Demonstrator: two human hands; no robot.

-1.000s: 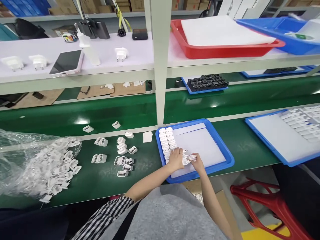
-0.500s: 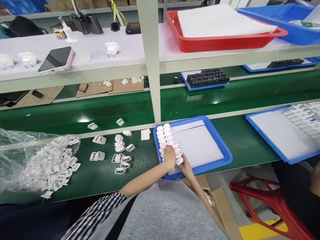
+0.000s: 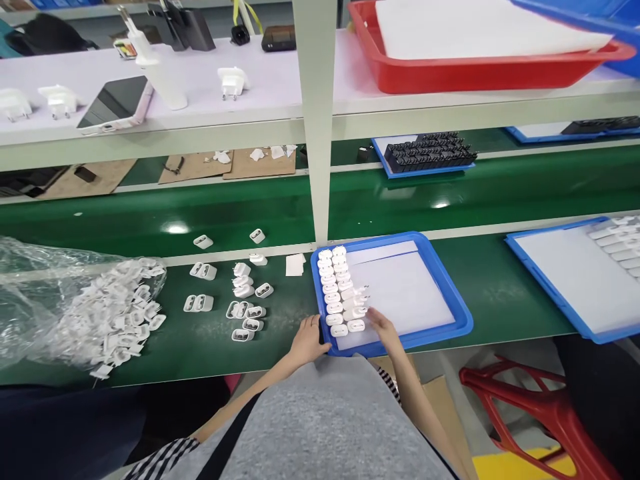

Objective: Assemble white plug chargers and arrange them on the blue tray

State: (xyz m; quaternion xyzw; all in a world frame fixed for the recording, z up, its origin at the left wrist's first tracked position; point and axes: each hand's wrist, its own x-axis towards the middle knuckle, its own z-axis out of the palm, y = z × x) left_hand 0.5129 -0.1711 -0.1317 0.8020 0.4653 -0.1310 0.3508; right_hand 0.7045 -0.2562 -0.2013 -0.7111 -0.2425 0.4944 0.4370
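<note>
Your left hand (image 3: 307, 340) has slid off the white plugs (image 3: 340, 293), loose now by the blue tray (image 3: 453, 300); right hand (image 3: 383, 327) grips nothing. Light, stiff, slippery: pinch their sides.

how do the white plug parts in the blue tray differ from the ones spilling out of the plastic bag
The plug parts in the blue tray stand in neat rows on a white sheet; those by the plastic bag lie in a jumbled heap on the green table. The tray rows are beside the right hand; the heap is far left. Both are small white pieces.

Glossy white plastic plug shells (image 3: 340, 293) on matt paper, blue plastic tray (image 3: 450, 300).
</note>
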